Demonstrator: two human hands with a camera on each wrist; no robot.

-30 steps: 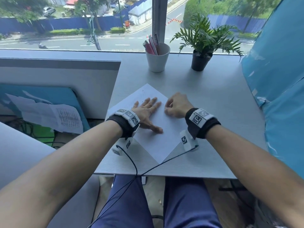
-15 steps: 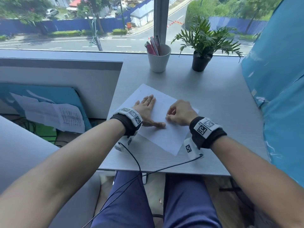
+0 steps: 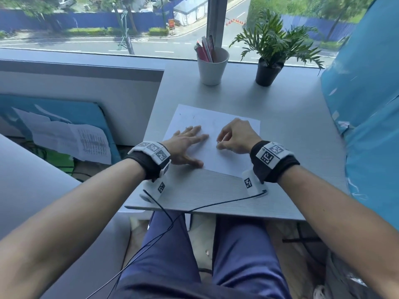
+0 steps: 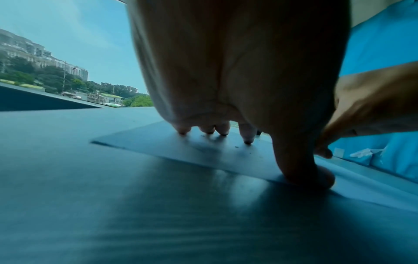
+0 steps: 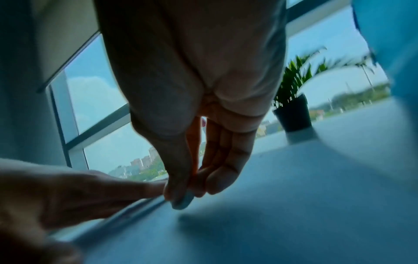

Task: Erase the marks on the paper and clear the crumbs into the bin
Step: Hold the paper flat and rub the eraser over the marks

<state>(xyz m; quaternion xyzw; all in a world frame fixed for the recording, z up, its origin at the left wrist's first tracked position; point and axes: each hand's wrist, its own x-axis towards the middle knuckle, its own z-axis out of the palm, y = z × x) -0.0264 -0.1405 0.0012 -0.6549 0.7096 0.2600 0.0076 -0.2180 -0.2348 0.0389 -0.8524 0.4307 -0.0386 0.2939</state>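
Tabletop (image 3: pixel 291 130): grey, set against the window. Paper (image 3: pixel 228 157): white sheet lying flat near the front edge, faint marks toward its far left corner. Left hand (image 3: pixel 185 145): fingers spread straight, pressing the paper down. Right hand (image 3: pixel 236 135): fingers curled, pinching a small pale eraser (image 5: pixel 182 201) against the paper. Crumbs (image 4: pixel 236 147): few specks beside the left fingertips.
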